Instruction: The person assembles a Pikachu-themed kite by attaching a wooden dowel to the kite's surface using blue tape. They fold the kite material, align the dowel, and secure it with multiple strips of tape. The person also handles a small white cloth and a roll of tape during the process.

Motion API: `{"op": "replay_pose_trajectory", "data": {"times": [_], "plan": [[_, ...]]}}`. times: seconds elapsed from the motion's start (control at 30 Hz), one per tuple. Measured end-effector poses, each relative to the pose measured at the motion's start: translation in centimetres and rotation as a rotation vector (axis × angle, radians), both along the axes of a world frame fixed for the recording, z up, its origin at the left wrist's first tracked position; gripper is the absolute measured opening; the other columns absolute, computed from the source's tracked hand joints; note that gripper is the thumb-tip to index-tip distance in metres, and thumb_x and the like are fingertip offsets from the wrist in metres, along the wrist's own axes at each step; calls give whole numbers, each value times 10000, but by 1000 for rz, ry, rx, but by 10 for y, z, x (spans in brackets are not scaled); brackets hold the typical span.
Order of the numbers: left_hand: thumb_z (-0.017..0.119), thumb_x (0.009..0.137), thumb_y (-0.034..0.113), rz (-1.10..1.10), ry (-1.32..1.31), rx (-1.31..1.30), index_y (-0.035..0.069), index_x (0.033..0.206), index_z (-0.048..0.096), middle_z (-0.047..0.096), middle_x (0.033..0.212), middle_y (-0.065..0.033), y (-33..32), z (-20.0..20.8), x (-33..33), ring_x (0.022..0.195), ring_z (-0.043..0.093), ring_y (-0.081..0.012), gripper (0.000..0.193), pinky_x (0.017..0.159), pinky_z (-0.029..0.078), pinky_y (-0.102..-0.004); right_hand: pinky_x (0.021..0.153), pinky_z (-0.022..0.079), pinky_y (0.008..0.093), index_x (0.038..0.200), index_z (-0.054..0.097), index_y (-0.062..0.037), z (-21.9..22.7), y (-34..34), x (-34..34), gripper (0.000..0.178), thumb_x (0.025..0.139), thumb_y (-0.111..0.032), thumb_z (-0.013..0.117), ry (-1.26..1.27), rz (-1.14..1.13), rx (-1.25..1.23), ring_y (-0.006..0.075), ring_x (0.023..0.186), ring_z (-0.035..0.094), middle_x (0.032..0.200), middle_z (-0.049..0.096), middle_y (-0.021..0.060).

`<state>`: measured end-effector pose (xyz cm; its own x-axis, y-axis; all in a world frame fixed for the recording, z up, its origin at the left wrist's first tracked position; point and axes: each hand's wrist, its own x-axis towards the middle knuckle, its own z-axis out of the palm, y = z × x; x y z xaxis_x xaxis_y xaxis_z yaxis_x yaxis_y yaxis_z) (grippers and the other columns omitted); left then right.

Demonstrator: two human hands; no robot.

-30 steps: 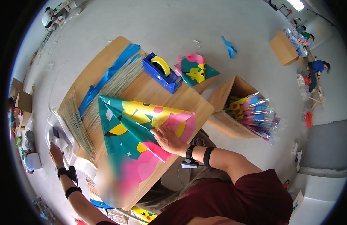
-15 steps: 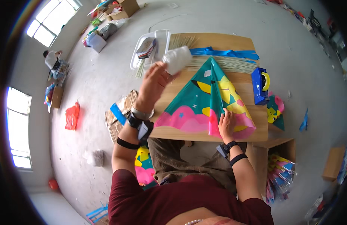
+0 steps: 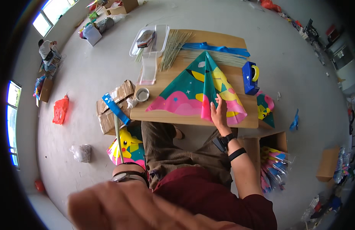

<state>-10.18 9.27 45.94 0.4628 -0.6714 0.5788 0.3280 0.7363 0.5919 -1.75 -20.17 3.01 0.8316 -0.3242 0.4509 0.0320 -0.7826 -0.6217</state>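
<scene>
A folded triangular kite (image 3: pixel 187 94), green, pink and yellow with a cartoon pattern, lies on the wooden table (image 3: pixel 173 119). Over its lower right part is my right hand (image 3: pixel 220 111), fingers apart and holding nothing; whether the fingertips touch the sheet is unclear. My left hand (image 3: pixel 127 207) is raised close to the camera, big and blurred at the lower edge, so its fingers cannot be read. Clear plastic sleeves (image 3: pixel 148 69) lie at the table's left side, below a clear plastic tray (image 3: pixel 162 36) with a small box (image 3: pixel 146 39) in it.
Thin sticks (image 3: pixel 173 50) and blue strips (image 3: pixel 215 49) lie along the table's far side. A blue tape dispenser (image 3: pixel 250 78) stands at the right edge, a round tin (image 3: pixel 142 94) at the left. Flattened cardboard (image 3: pixel 118 101) and an open carton (image 3: pixel 275 143) flank the table.
My left hand has come back from above the table toward the camera; the whitish plastic bundle it held is no longer visible in it. My right hand's fingers have lifted and spread.
</scene>
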Motion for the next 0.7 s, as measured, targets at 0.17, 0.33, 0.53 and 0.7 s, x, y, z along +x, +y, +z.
{"op": "replay_pose_trajectory", "data": {"times": [0.17,0.33,0.53,0.7], "plan": [[402,1078,300,-209,-214,-215,2,1522,377,477,1546,-118,55,-31,-11,1370,498,-250,536,1159,393,-387,934,451,468,1441,438,-47,12,15,-22,533,965,-147,655,-54,40,3,334,1101,580,1165,608,151],[438,1070,267,-205,-299,-382,37,1522,395,476,1548,-101,60,-48,-37,1389,471,-225,509,1170,373,-373,911,465,463,1408,468,-45,13,11,-43,508,937,-76,657,-63,51,-11,332,1048,598,1127,615,148],[482,1061,228,-123,-350,-612,78,1521,415,475,1551,-80,59,-69,-65,1410,439,-195,488,1182,348,-357,900,485,457,1361,500,-38,11,8,-58,458,928,-51,648,-78,61,34,335,1038,613,1099,632,155],[518,1053,195,-10,-398,-743,113,1520,432,474,1553,-63,61,-76,-84,1429,412,-169,481,1193,328,-343,920,483,468,1309,526,-35,18,5,-70,402,923,-44,637,-71,30,58,358,1073,615,1120,650,166]]}}
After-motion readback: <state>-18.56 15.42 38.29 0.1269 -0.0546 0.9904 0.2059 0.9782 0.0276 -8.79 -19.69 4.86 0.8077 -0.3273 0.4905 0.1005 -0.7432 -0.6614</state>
